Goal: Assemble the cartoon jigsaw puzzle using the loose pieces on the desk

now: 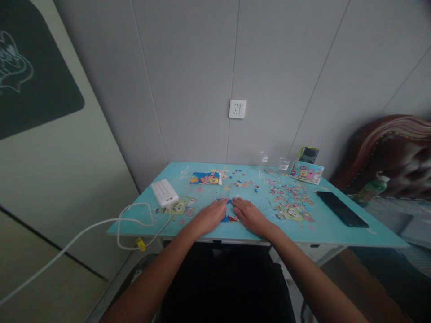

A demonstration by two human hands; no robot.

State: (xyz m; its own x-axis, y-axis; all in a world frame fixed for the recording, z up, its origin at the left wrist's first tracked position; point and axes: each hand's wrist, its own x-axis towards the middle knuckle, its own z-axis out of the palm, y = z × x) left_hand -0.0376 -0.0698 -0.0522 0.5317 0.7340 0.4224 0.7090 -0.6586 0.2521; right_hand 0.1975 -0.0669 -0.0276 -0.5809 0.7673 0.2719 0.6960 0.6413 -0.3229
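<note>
Side by side near the table's front edge, my left hand point(213, 216) and my right hand point(248, 213) rest palm down over a partly joined jigsaw puzzle point(229, 219). Blue and red bits of it show between and around the fingers; the hands cover the rest. Both hands look flat, with the fingers stretched forward and nothing visibly held. Behind them lie several loose puzzle pieces point(244, 183) and a blue cartoon picture card point(206, 178). A larger heap of mixed puzzle pieces point(292, 197) spreads to the right of my right hand.
A white power bank point(164, 193) with a white cable point(117, 219) sits at left. At right is a black phone point(340, 209). Two clear containers point(283, 165) and a propped cartoon picture point(306, 172) stand at the back of the blue table point(208, 231), near the wall.
</note>
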